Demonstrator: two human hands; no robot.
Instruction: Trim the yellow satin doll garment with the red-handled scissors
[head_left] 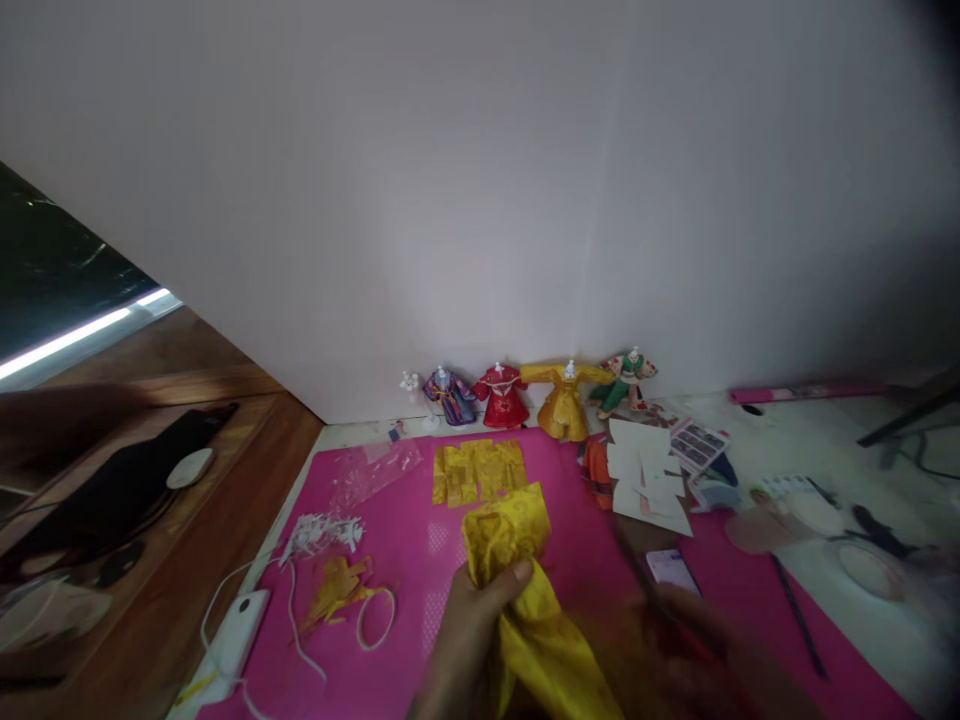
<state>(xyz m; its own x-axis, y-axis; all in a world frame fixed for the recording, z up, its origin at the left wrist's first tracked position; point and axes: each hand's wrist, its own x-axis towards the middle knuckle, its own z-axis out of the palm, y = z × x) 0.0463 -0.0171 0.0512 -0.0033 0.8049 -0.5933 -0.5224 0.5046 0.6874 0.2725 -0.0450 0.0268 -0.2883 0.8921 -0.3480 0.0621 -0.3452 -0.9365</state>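
A bunched piece of yellow patterned cloth is pinched in my left hand, thumb on top, above the pink mat. To the right, my right hand is smeared by motion. It is wrapped round a long dark tool with a reddish part, too blurred to name. Cut yellow pieces lie flat on the mat beyond my left hand. Small doll-size garments stand along the wall: purple, red, yellow and green.
Beside the pink mat's left edge lie a white power strip and cord. Yellow scraps and a ring lie on it. White card, a phone and a dark stick are at the right.
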